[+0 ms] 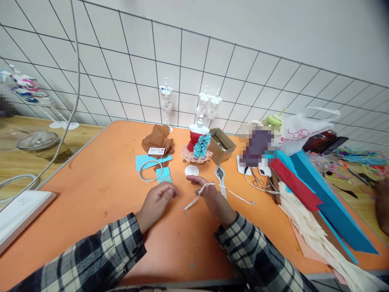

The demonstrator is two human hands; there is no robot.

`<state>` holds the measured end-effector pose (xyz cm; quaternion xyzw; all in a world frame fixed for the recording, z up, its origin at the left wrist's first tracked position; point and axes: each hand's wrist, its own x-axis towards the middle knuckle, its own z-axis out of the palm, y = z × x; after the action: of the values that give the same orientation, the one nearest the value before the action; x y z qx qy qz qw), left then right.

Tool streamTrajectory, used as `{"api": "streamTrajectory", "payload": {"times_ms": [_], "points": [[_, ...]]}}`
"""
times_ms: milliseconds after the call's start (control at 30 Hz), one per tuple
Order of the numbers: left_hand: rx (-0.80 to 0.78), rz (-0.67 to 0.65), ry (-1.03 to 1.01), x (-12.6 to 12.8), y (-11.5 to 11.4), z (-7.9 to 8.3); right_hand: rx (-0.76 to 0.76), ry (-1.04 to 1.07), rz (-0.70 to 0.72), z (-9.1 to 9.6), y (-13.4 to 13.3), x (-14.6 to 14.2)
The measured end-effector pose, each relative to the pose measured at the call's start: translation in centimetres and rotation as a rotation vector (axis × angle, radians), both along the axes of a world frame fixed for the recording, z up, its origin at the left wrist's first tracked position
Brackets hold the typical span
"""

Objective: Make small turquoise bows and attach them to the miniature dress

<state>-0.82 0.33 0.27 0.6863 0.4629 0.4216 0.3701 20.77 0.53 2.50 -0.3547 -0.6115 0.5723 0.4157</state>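
Note:
My left hand [157, 204] is just above the orange table [91, 194], its fingers curled and thumb close to the index finger. Whatever it may hold is hidden. To its right, my right hand [214, 200] has its fingers stretched toward the left. A thin white strip [196, 198] lies across that hand, with one end trailing on each side. Beyond the hands stands a small mannequin [199, 138] in a red top with blue ruffles and a pinkish skirt. Its round white base [192, 170] is close to my right fingertips.
Behind my left hand are a tape ring [140, 174], blue pieces [164, 174], a small box [156, 151] and brown cloth [154, 138]. An open carton [226, 152], grey-handled snips [220, 176], scissors [257, 178] and fabric strips [294, 184] lie right. White mannequins [166, 97] stand behind.

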Motion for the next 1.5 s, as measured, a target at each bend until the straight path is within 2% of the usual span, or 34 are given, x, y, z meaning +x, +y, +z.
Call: {"api": "streamTrajectory", "payload": {"times_ms": [100, 167, 300, 400, 500, 567, 633, 733, 800, 867, 967, 1067, 1133, 1233, 1367, 1500], "points": [[-0.078, -0.190, -0.257, 0.3, -0.6, 0.6, 0.089, -0.029, 0.074, 0.3, -0.2, -1.6], [-0.103, -0.287, -0.263, 0.6, -1.2, 1.3, 0.109, -0.062, 0.097, 0.3, -0.4, -2.4], [-0.159, -0.266, -0.195, 1.2, -2.0, 2.7, 0.069, -0.077, 0.078, 0.0, -0.9, -3.5], [-0.120, -0.214, -0.200, 1.0, -2.2, 3.3, 0.044, -0.013, -0.012, -0.1, -1.3, -3.9], [0.012, -0.096, -0.029, 0.2, -2.2, 3.9, 0.086, 0.016, -0.251, 0.3, -1.3, -3.9], [0.230, -0.040, 0.193, -0.6, -2.0, 4.3, 0.152, -0.019, -0.421, 0.6, -1.3, -3.9], [0.444, -0.051, 0.382, -1.2, -1.7, 4.4, 0.194, -0.053, -0.534, 0.9, -1.3, -4.0], [0.541, -0.065, 0.487, -1.4, -1.5, 4.3, 0.184, -0.060, -0.626, 0.9, -1.3, -4.0], [0.451, -0.082, 0.424, -1.2, -1.5, 4.3, 0.161, -0.042, -0.640, 0.9, -1.3, -3.7], [0.211, -0.101, 0.248, -0.9, -1.7, 4.4, 0.197, -0.002, -0.601, 1.0, -1.2, -3.0], [-0.253, -0.157, -0.094, -1.0, -1.7, 4.8, 0.417, -0.063, -0.442, 1.6, -1.1, -1.4], [-0.509, -0.246, -0.295, -1.2, -1.6, 5.2, 0.556, -0.253, -0.282, 2.2, -1.0, -0.4], [-0.579, -0.290, -0.344, -1.2, -1.6, 5.3, 0.582, -0.340, -0.241, 2.3, -0.9, -0.4], [-0.635, -0.316, -0.356, -1.0, -1.5, 5.4, 0.593, -0.378, -0.280, 2.2, -0.8, -0.9], [-0.627, -0.289, -0.321, -0.9, -1.5, 5.6, 0.564, -0.364, -0.357, 1.8, -0.7, -1.2], [-0.624, -0.275, -0.259, -0.9, -1.4, 5.7, 0.571, -0.381, -0.347, 1.8, -0.6, -0.9]]}}
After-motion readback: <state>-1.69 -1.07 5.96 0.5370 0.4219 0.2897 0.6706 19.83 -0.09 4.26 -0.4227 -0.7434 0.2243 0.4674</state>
